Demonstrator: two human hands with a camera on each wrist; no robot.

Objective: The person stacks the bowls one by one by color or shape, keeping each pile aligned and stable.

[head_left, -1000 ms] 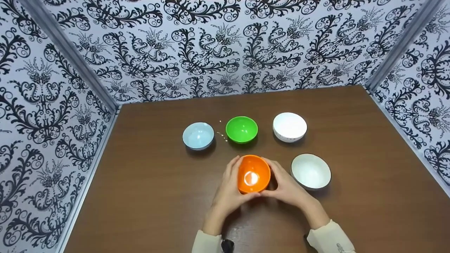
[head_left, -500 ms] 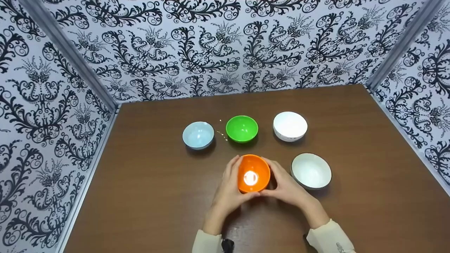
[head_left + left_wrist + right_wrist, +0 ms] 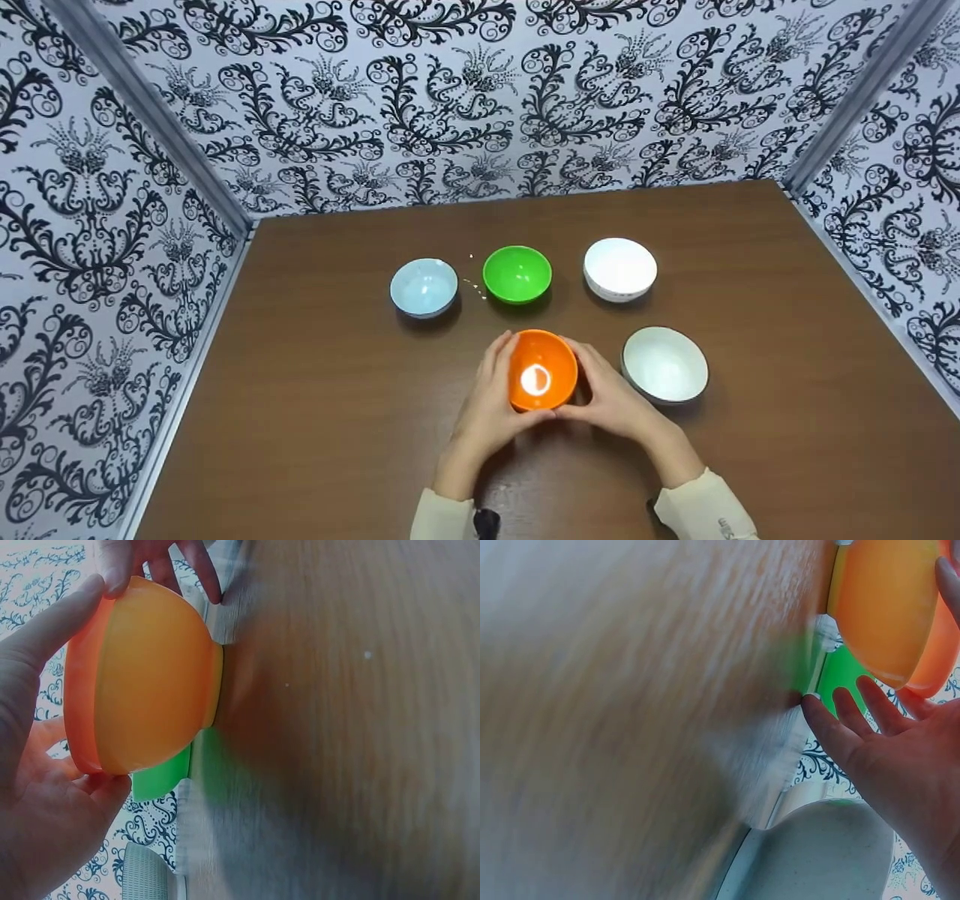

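Both hands hold an orange bowl (image 3: 541, 367) between them, upright near the middle of the table. My left hand (image 3: 484, 412) curves round its left side, the thumb along the near rim and the fingers at the far side. From the right, my right hand (image 3: 619, 401) grips it, its thumb tip meeting the left thumb at the near rim. The left wrist view has the foot of the orange bowl (image 3: 154, 682) right at the tabletop. In the right wrist view, the lower fingers of the right hand (image 3: 907, 754) are spread below the bowl, one fingertip at the table surface.
A light blue bowl (image 3: 424, 289), a green bowl (image 3: 517, 274) and a white bowl (image 3: 619, 268) stand in a row behind. Close to the right hand is another pale bowl (image 3: 664, 365). Small white specks (image 3: 474, 287) mark the brown table (image 3: 322, 420). Patterned walls (image 3: 480, 97) enclose it.
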